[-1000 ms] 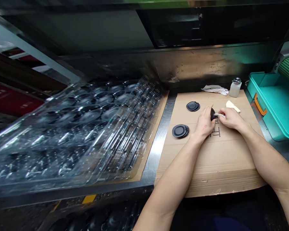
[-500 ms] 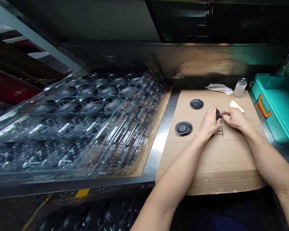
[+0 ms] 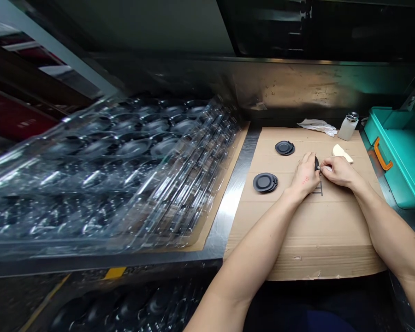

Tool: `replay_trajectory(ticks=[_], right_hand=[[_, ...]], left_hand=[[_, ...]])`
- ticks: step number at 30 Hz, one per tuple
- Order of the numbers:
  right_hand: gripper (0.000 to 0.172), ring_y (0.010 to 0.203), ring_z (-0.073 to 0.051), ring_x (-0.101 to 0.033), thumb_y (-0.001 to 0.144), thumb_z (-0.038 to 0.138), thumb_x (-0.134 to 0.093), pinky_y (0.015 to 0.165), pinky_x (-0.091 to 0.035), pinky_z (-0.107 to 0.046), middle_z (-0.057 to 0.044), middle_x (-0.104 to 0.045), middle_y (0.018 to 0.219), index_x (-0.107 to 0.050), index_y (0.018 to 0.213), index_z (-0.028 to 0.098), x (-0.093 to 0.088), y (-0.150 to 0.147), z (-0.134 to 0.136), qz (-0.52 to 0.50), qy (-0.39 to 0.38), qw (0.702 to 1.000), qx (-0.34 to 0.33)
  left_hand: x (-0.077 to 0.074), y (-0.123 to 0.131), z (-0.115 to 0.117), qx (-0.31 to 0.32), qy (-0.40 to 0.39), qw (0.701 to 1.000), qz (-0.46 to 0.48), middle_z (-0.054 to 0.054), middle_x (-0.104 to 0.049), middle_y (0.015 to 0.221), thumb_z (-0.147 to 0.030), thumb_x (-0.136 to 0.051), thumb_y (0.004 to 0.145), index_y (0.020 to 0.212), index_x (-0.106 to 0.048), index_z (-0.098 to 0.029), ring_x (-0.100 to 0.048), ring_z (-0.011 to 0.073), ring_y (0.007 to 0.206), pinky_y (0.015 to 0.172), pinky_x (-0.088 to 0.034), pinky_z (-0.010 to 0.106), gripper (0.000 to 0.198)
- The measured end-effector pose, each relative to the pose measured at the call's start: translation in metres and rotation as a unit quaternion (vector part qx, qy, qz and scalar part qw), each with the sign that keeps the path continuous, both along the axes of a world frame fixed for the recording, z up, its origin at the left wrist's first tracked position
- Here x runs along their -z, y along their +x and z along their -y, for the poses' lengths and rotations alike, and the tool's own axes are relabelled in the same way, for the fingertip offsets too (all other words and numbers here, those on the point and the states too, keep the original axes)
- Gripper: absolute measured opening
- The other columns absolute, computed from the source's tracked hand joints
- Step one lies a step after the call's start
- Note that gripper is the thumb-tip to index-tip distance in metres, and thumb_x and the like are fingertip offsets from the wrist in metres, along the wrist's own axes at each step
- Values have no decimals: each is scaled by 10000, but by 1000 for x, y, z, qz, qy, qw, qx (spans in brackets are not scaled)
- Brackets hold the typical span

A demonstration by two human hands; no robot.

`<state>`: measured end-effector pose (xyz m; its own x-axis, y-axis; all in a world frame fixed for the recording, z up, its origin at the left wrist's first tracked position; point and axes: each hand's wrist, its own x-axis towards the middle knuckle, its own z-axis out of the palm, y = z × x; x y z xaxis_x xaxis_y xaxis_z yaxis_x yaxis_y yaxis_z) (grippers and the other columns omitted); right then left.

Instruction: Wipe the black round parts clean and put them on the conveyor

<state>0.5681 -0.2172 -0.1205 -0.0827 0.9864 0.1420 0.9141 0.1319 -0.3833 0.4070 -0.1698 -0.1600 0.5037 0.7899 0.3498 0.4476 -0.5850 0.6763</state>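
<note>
My left hand (image 3: 305,174) is closed around a small black round part (image 3: 317,162), held on edge over the cardboard sheet (image 3: 307,230). My right hand (image 3: 339,170) pinches a thin white stick-like tool against that part; its tip is hidden between my fingers. Two short stacks of black round discs lie on the cardboard: one stack (image 3: 264,182) just left of my left hand, the other stack (image 3: 284,147) farther back.
A pile of clear plastic blister trays (image 3: 117,170) fills the left side. At the back of the cardboard lie a white cloth (image 3: 316,125), a small white dispenser bottle (image 3: 348,126) and a cream pad (image 3: 341,152). A teal bin (image 3: 401,157) with an orange handle stands at right.
Both hands have stayed together on the black part, which now shows less between the fingers. The view has drifted slightly, shifting everything a little right.
</note>
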Motion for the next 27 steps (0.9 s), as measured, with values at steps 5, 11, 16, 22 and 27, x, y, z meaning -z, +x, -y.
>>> replay_trajectory(ticks=[5,11,16,22,27], right_hand=[[203,841,-210,-647,882,228,-561,755,-409,-283,-76,-763,896,-759,893,184,0,0,-1,17,10,1000,21],[219,849,-209,-647,871,216,-551,775,-409,-280,-72,-764,906,-764,911,189,2,-2,0,24,5,999,21],[235,846,-206,-650,871,216,-546,773,-406,-281,-64,-764,926,-773,926,195,1,-2,0,34,-7,999,11],[237,877,-204,-653,865,216,-561,789,-418,-278,-55,-760,953,-781,951,217,-2,-5,0,45,-31,998,11],[270,980,-233,-651,928,282,-525,814,-438,-308,-74,-754,1050,-776,1012,227,1,-4,-2,40,21,993,107]], left_hand=[[0,0,-1,-3,-11,1000,0,216,-531,1524,-104,-652,813,1456,-511,-108,-476,352,1462,1238,-396,513,659],[-3,0,0,-9,-10,1000,-22,235,-529,1523,-98,-650,808,1455,-505,-72,-491,353,1448,1237,-398,501,663],[-3,0,1,-9,9,1000,-27,211,-561,1497,-84,-631,801,1451,-509,-96,-515,338,1428,1237,-400,495,662],[-2,0,2,-11,22,999,-44,211,-563,1498,-73,-620,808,1453,-512,-84,-517,333,1430,1245,-388,483,654],[-6,-4,0,-14,14,998,-59,202,-575,1488,-148,-681,823,1430,-537,-100,-548,323,1399,1235,-399,456,625]])
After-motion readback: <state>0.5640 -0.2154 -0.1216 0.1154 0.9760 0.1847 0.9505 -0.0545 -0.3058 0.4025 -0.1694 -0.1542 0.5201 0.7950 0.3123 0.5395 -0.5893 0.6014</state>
